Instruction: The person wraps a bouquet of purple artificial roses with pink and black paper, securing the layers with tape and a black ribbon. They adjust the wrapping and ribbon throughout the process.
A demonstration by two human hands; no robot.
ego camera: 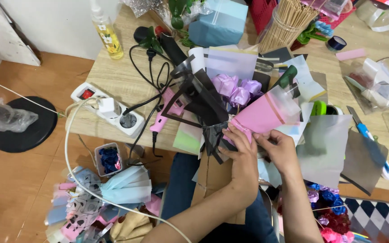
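A bouquet of purple ribbon roses (236, 89) lies over the table edge, wrapped in black-trimmed clear paper (199, 94) and a pink sheet (262, 114). My left hand (244, 155) grips the gathered base of the bouquet where the papers meet. My right hand (278, 146) pinches the lower edge of the pink sheet against the bouquet, right beside the left hand. The stems are hidden under the wrapping.
A white power strip (109, 110) and a pink glue gun (165, 112) with black cables sit left of the bouquet. Frosted sheets (325, 144), a blue-handled cutter (368, 135), a jar of wooden sticks (284, 22) and a blue box (219, 22) crowd the wooden table (118, 76). Paper scraps lie on the floor.
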